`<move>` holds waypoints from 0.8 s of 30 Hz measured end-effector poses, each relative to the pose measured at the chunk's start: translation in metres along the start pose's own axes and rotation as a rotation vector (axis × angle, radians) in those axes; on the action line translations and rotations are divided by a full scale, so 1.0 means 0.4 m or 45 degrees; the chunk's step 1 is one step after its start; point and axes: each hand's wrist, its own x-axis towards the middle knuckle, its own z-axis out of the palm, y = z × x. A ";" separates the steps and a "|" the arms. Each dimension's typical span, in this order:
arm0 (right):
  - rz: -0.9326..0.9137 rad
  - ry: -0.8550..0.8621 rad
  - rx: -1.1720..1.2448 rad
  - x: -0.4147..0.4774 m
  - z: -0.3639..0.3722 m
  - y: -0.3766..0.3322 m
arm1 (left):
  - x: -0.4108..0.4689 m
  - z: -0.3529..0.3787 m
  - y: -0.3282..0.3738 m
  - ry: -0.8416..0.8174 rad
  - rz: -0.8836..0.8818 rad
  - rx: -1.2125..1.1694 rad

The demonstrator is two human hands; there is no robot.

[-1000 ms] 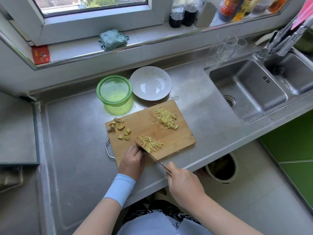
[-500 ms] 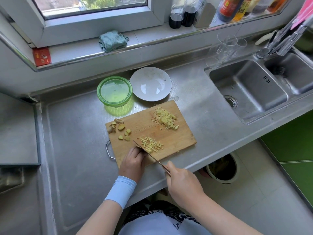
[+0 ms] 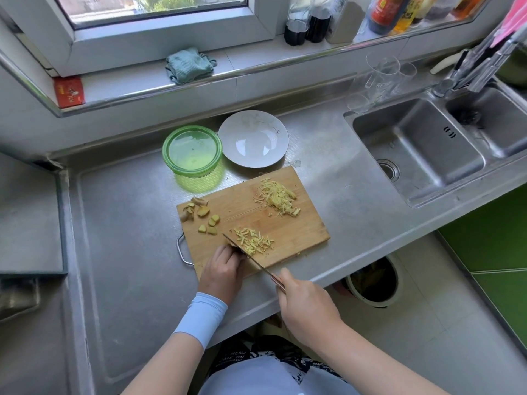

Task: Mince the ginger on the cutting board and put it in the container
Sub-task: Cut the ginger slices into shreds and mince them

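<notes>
— What fills most of the view?
— A grey stainless steel countertop point(image 3: 128, 238), with a double steel sink point(image 3: 427, 178) set into its right end.

— And on the counter?
— A rectangular wooden cutting board point(image 3: 242, 212) lies at a slant near the front edge, with a wire handle point(image 3: 180, 252) at its left end. Just behind it are a round white plate point(image 3: 253, 138) and, just beside that on the left, a round green plastic container point(image 3: 192, 151).

— What are the person's hands doing?
— The right hand point(image 3: 306, 305) is wrapped round the handle of a thin-bladed knife point(image 3: 251, 259). The hand is off the counter's front edge and the blade runs diagonally up onto the board. The left hand point(image 3: 224, 270), above a pale blue sleeve point(image 3: 201, 317), rests on the board's near left corner. Its fingers are curled against the blade's side. Whether they pin a piece beneath cannot be told.

— Where is the ginger?
— All on the board. The larger pile of yellow ginger slivers point(image 3: 278, 198) lies at the far right. A smaller scatter of slivers point(image 3: 253, 240) sits just right of the blade's tip. A few ginger chunks point(image 3: 204, 216) are grouped at the left end.
</notes>
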 end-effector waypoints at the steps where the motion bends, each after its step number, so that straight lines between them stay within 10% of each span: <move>1: 0.013 -0.004 -0.017 -0.010 0.001 0.006 | -0.001 0.001 0.000 0.010 0.011 0.009; 24: -0.015 -0.008 -0.005 0.048 0.007 -0.025 | -0.012 0.008 0.006 0.072 0.000 0.007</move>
